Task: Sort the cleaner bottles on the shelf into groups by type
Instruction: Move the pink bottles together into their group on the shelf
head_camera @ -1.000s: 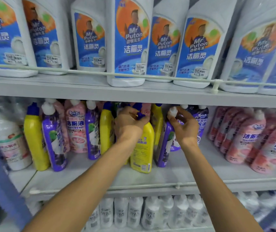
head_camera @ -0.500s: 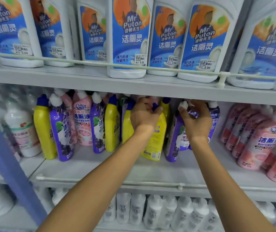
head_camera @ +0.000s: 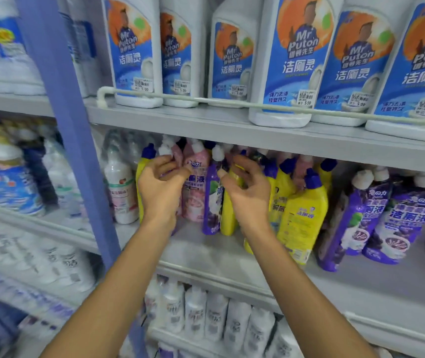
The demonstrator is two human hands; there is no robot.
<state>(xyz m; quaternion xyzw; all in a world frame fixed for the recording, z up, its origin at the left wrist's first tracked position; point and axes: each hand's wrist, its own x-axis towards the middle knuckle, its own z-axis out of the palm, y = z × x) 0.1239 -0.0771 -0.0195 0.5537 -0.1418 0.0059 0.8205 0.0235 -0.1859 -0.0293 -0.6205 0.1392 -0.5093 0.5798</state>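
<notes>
On the middle shelf (head_camera: 361,282) stand mixed cleaner bottles. My left hand (head_camera: 159,188) hovers with loosely curled fingers just below a white cap (head_camera: 165,150), in front of a yellow bottle (head_camera: 141,171); it holds nothing. My right hand (head_camera: 249,195) is spread in front of a purple bottle (head_camera: 212,202) and a yellow one behind it, also holding nothing. A pink bottle (head_camera: 196,195) stands between the hands. To the right stand a yellow bottle (head_camera: 301,218) and two purple bottles (head_camera: 356,223).
Large white Mr Puton bottles (head_camera: 296,60) line the upper shelf behind a rail. A blue upright post (head_camera: 64,125) borders the shelf on the left, with a white bottle (head_camera: 121,195) next to it. White bottles (head_camera: 206,313) fill the lower shelf.
Both hands let go of the yellow and purple bottles they gripped and moved left along the shelf. The view panned left with them.
</notes>
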